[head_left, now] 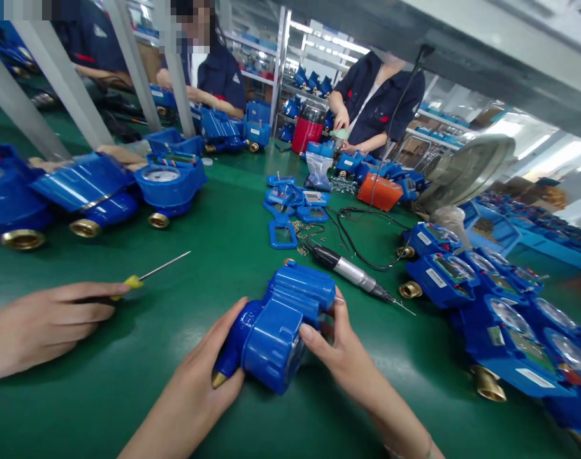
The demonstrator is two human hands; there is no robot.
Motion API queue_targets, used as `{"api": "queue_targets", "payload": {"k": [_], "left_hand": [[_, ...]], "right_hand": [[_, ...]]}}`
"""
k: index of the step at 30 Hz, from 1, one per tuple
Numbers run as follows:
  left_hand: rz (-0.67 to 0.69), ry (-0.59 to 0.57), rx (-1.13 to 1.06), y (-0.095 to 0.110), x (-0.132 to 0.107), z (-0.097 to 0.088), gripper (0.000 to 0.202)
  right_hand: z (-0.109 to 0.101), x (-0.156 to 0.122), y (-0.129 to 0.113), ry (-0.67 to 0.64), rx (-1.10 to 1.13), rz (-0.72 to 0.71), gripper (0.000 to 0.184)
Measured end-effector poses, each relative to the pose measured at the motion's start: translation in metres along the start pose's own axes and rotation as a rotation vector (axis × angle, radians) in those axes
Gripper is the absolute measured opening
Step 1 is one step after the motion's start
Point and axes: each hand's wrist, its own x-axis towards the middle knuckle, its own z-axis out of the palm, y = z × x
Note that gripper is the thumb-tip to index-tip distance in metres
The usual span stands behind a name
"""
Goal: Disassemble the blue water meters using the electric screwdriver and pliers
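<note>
A blue water meter (276,325) lies on its side on the green table (223,242), right in front of me. My left hand (195,382) wraps its lower left end by the brass fitting. On the meter's right side my right hand (336,347) has its fingers curled against the housing. Both hands are closed on the meter. An electric screwdriver (352,274) with a black cable lies just behind the meter, tip pointing right.
From the left edge another person's hand (37,325) holds a yellow-handled screwdriver (150,274). Blue meters stand in a row at the left (90,191) and crowd the right (501,319). Blue covers (290,204) and small screws lie mid-table. Co-workers sit at the far side.
</note>
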Motion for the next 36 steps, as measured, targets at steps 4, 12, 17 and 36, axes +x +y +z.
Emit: {"api": "queue_targets", "payload": {"k": [4, 12, 17, 36], "left_hand": [[-0.062, -0.066, -0.14, -0.014, -0.008, -0.01, 0.063], [0.041, 0.021, -0.012, -0.002, -0.008, -0.01, 0.072], [0.034, 0.227, 0.127, 0.019, -0.001, 0.01, 0.07], [-0.073, 0.245, 0.084, -0.005, 0.016, 0.0, 0.065]], "right_hand": [[-0.022, -0.003, -0.01, -0.15, -0.335, -0.051, 0.088], [-0.038, 0.003, -0.024, -0.261, -0.481, -0.137, 0.093], [-0.075, 0.043, -0.044, -0.331, -0.705, -0.28, 0.054], [-0.128, 0.112, -0.064, 0.062, -0.53, -0.205, 0.018]]}}
